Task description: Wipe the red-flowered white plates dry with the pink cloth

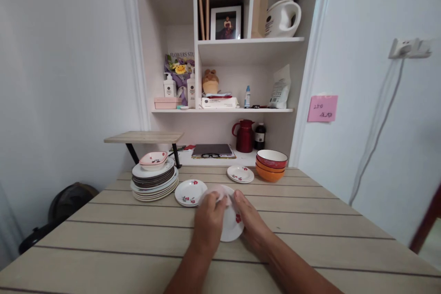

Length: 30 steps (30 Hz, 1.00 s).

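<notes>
My right hand (254,219) grips the right edge of a small white plate (230,230) with red flowers, its thumb along the rim. The plate is tilted up over the table. My left hand (208,221) is closed on a thin pale cloth (217,190) and presses it to the plate's upper left; the cloth is partly hidden and blurred. Just beyond my left hand lies a flowered white plate (190,192), with another under it. Farther back to the right, a small pile of similar plates (240,174) rests on the table.
At the left, a tall stack of plates (155,184) carries square bowls (153,159), beside a low wooden stand (144,137). Stacked red and orange bowls (270,165) stand at the back right. Behind are a laptop (212,149), a red jug (245,136) and white shelves (223,110).
</notes>
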Each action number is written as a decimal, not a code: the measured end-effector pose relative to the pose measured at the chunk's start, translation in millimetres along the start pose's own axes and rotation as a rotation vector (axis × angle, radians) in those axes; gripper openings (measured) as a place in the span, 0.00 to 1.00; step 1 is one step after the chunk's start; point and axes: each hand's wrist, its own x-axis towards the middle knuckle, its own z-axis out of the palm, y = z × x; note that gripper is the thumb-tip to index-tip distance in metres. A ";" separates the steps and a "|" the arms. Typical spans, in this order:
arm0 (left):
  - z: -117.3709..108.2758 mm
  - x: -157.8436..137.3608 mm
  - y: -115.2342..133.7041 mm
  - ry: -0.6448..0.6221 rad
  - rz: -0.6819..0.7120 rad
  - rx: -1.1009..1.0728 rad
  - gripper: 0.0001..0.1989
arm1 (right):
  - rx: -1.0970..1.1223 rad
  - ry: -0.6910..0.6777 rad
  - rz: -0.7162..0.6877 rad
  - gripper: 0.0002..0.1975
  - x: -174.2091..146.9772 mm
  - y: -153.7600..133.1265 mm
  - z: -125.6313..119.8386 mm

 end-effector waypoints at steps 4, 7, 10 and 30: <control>-3.0 2.5 6.0 0.020 0.075 0.071 0.11 | -0.026 0.045 -0.028 0.20 -1.2 -1.0 5.0; -5.3 3.1 -1.9 0.091 -0.106 0.150 0.11 | -0.046 0.040 -0.011 0.23 -2.7 -1.5 9.2; -5.0 2.0 -8.8 0.106 -0.173 0.173 0.12 | -0.072 0.039 -0.008 0.23 -4.1 -1.5 10.8; 7.1 1.8 16.8 -0.360 0.005 -0.473 0.12 | 0.190 0.003 0.244 0.28 8.3 -3.2 -5.4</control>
